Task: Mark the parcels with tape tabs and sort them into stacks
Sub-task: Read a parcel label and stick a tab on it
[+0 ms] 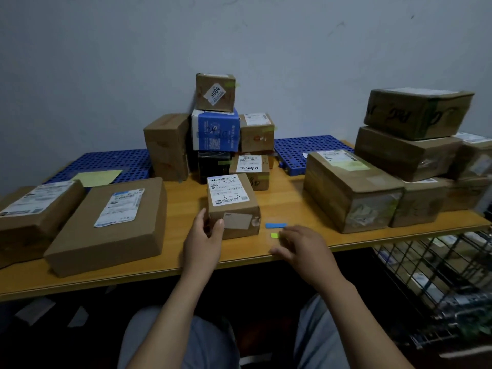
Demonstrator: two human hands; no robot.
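Motion blur over the right hand (pixel 300 246), fingertips indistinct just beside the green tape tab (pixel 274 235); contact there impossible to judge. Most fingers of the left hand (pixel 205 233) out of sight behind the near-left corner of the small parcel (pixel 234 206). Printed lines on its label (pixel 228 191) too small to read. Cut off at the left edge, the leftmost parcel (pixel 32 209); at the right edge, the rightmost parcels (pixel 476 161). Mostly hidden within the far stack, the black box (pixel 213 163). Contents of the wire cage (pixel 439 275) at near right blurred beyond telling.

Two tabs (pixel 276 225), over a dozen parcels (pixel 232 206)
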